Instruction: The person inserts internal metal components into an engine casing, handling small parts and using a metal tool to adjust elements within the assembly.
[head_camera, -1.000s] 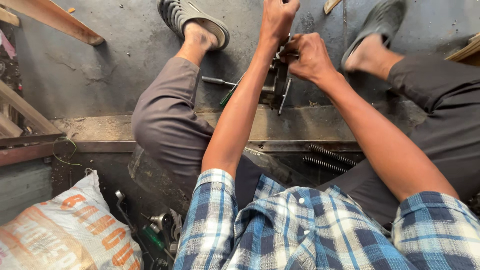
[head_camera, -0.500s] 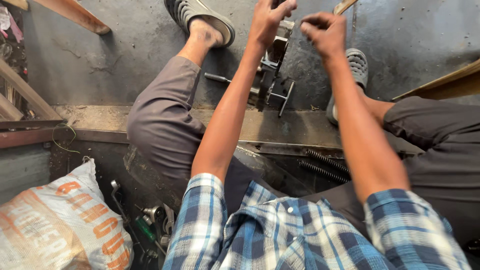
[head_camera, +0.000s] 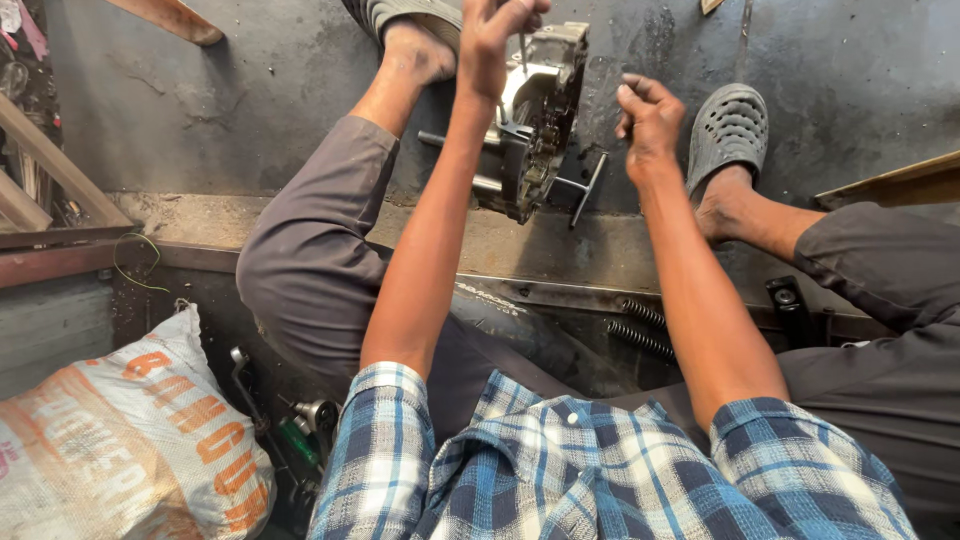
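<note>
Engine part (head_camera: 540, 110) betw. hands: dull silver-grey w/ dark grime. Floor (head_camera: 200, 110) beyond hands: dark grey, stained. Sandal (head_camera: 728, 125) right of right hand (head_camera: 648, 118): grey, perforated pattern. Trousers (head_camera: 310, 260) below left hand (head_camera: 495, 45): grey-brown. Shirt sleeves (head_camera: 600, 470): blue/white plaid. Sack (head_camera: 120, 440) lower left: white, orange print.

A white sack (head_camera: 120, 440) with orange print lies at the lower left. Two coil springs (head_camera: 640, 328) rest near a metal rail. Wooden planks (head_camera: 50, 170) lean at the left wall.

Blue plaid rolled sleeves (head_camera: 385, 440), grey trousers (head_camera: 300, 270), grey perforated clog (head_camera: 727, 128)
</note>
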